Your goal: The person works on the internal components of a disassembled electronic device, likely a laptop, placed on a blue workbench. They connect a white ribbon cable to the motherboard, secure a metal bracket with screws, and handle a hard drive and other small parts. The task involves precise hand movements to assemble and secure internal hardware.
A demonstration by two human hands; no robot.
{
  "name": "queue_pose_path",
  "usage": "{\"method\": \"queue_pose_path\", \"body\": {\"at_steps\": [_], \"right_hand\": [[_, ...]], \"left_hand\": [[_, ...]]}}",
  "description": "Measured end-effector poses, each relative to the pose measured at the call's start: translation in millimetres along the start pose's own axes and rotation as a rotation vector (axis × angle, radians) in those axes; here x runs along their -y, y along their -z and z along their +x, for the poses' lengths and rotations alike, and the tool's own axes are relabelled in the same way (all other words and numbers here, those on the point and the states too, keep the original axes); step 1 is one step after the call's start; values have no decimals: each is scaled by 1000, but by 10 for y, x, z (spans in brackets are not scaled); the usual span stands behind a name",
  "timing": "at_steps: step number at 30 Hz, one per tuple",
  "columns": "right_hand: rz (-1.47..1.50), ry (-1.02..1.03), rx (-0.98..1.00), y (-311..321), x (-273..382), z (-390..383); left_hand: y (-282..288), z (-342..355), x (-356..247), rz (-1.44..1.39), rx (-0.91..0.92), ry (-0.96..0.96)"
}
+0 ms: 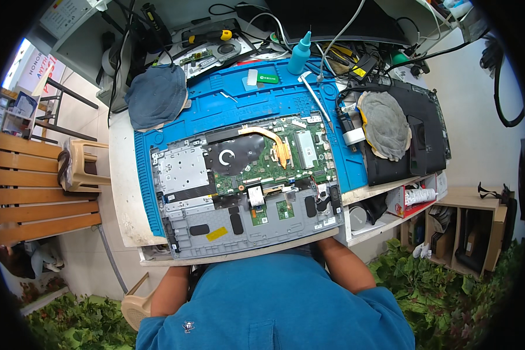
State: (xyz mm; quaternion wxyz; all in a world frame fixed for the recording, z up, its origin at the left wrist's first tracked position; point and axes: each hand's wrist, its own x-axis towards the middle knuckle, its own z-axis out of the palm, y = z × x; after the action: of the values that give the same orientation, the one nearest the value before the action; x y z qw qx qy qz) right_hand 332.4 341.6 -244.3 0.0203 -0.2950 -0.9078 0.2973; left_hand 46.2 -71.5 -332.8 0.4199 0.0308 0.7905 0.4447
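Observation:
An opened laptop base point(204, 228) lies on a blue repair mat point(201, 104), its inner side up. It shows a green circuit board point(256, 176), a copper heat pipe point(271, 137), a round fan point(227, 157) and a silver metal plate point(181, 170). Its near edge reaches the front of the desk. Both my forearms pass beneath the desk's front edge, the left one by the laptop's near left corner and the right one by its near right corner. My left hand and my right hand are hidden under there, so whatever they touch cannot be seen.
Beyond the laptop base stand a teal squeeze bottle point(300, 53), a green card point(268, 74) and metal tweezers point(315, 96). A grey cloth pad point(385, 125) rests on a black device point(429, 134) at right. Another pad point(156, 96) lies left. An open drawer point(364, 230) juts out at right.

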Motion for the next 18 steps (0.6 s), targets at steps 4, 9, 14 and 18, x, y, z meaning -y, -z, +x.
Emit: {"method": "queue_pose_path", "body": {"at_steps": [4,9,14,18], "right_hand": [[-5,14,2,12,34,35],[-7,31,-4,24,55,46],[10,36,-12,68,25,-11],[26,5,-27,209,-126,-201]], "left_hand": [[-25,8,7,14,2,-14],[-25,62,-46,44,3,-53],[89,23,5,126,-4,-122],[248,-194,381,343,-72,-326]]}}
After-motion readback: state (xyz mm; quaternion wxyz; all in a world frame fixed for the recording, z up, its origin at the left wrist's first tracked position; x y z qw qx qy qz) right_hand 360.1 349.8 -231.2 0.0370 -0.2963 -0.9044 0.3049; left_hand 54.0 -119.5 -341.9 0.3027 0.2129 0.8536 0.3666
